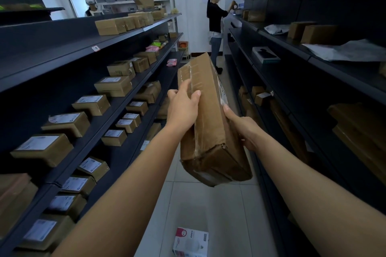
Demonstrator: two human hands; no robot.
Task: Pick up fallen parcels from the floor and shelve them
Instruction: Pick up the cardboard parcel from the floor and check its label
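Observation:
I hold a long brown cardboard parcel point(211, 119) in the air over the aisle, tilted with its far end up. My left hand point(183, 106) grips its upper left edge, fingers over the taped top. Under the parcel's right side, my right hand point(244, 129) holds it, partly hidden by the box. A white and red parcel point(191, 242) lies on the tiled floor below my arms. Dark shelves point(117, 98) on the left carry several labelled brown boxes.
Dark shelves on the right point(292, 69) hold a few boxes and grey bags. A person in a black top point(215, 19) stands at the far end of the aisle. Another person point(90, 6) is behind the left shelving. Pale floor tiles point(221, 204) run down the narrow aisle.

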